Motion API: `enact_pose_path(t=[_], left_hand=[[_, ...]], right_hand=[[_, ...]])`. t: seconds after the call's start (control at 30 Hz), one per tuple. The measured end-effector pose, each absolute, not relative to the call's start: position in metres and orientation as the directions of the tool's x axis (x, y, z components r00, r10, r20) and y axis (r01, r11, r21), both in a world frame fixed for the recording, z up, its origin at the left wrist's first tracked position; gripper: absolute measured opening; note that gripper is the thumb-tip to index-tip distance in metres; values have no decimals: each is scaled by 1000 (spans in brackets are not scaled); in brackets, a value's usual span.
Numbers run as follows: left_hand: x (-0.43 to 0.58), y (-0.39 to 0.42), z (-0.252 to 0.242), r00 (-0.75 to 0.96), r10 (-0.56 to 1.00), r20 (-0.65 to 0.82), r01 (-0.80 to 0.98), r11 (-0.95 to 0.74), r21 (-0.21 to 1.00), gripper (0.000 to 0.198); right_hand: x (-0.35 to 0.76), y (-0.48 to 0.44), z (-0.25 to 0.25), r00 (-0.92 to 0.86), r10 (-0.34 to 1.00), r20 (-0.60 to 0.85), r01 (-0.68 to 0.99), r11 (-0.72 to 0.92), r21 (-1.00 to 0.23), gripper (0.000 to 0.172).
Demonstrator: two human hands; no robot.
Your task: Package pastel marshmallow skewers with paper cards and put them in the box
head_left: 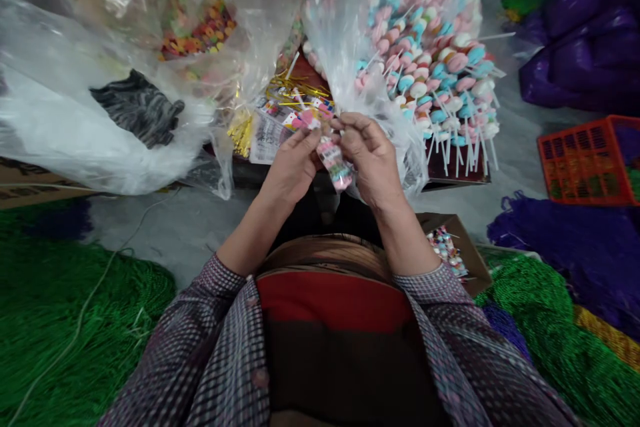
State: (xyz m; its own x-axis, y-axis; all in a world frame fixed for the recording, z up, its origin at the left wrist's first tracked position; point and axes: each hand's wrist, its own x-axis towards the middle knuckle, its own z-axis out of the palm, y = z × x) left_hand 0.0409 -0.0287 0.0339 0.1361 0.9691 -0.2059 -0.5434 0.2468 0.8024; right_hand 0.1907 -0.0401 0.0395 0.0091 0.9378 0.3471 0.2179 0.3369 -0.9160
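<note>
Between my two hands hangs a small clear packet of candy [336, 165], with pastel pieces stacked inside. My left hand [295, 167] pinches it near its top, fingers closed. On the other side my right hand [371, 159] is also closed, thumb and fingertips together at the packet's neck; exactly what lies between those fingertips is too small to make out. Just beyond the hands are flat printed bags [267, 137] and gold twist ties [300, 85]. Another bunch of gold ties [241, 133] lies left of the bags.
Pastel candy sticks [435, 80] fill a large plastic bag at the table's right. Ring-shaped candies [200, 30] sit in clear bags at left, near a dark crumpled cloth [143, 107]. A cardboard box [477, 263] of wrapped pieces stands by my right arm, an orange crate [580, 160] farther right.
</note>
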Motion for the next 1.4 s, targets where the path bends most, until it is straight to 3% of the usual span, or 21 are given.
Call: enact_pose_path(t=[0.13, 0.5, 0.73, 0.87, 1.0, 1.13, 1.23, 1.3, 1.4], left_hand=[[33, -20, 30, 127, 952, -280, -604, 298, 739, 14], [41, -24, 37, 91, 931, -355, -643, 327, 693, 21], [41, -25, 29, 73, 953, -294, -660, 267, 702, 11], [49, -29, 31, 18, 941, -339, -728, 245, 640, 10], [53, -33, 38, 2, 931, -365, -784, 228, 578, 4], [47, -26, 42, -48, 952, -302, -733, 172, 659, 7], [43, -22, 39, -86, 974, -211, -681, 97, 726, 8], [41, -25, 35, -61, 984, -165, -644, 87, 760, 13], [39, -40, 31, 76, 984, -158, -508, 175, 844, 30]], right_hand=[[194, -54, 43, 65, 918, 390, 208, 370, -905, 37], [180, -66, 42, -4, 821, 571, 193, 561, -805, 16], [175, -69, 35, 25, 900, 435, 185, 424, -887, 26], [173, -68, 30, 49, 905, 423, 71, 419, -905, 31], [177, -66, 33, 93, 968, 232, -101, 241, -965, 35], [183, -65, 38, 21, 996, 85, -260, 87, -962, 41], [186, -65, 35, -62, 998, 0, -291, -18, -957, 44], [190, -63, 31, -35, 999, 9, -258, 0, -966, 46], [204, -59, 28, 71, 987, 147, -132, 155, -979, 49]])
